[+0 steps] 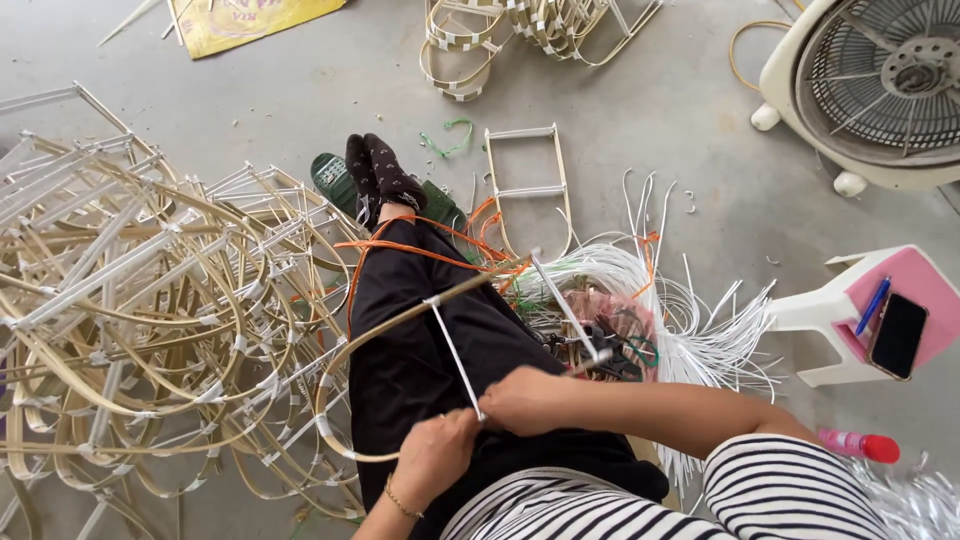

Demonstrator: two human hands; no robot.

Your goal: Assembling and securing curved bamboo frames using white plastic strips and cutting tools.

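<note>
The fingers of the left hand (432,455) are closed tight on the low end of a white crossbar (455,358). The fingers of the right hand (528,398) are curled shut just beside them, pinching the same spot where the bar meets the bent cane frame (400,325). The two hands touch. The frame lies across the lap, over the black trousers (420,350), and its far tip points up toward the feet.

To do this step well, it seems best to keep the left hand still so the bar does not slip, and let the right hand pull the binding snug and flat. The wrap should sit tight, with no gaps, and the bar should stay straight across the curve.

A bundle of white plastic strips (690,335) lies on the floor by the right knee, near enough to grab. A big heap of finished frames (140,300) sits on the left. A pink stool (900,300) with a phone (897,335) and a pen stands on the right, and a fan (880,80) is beyond it.
</note>
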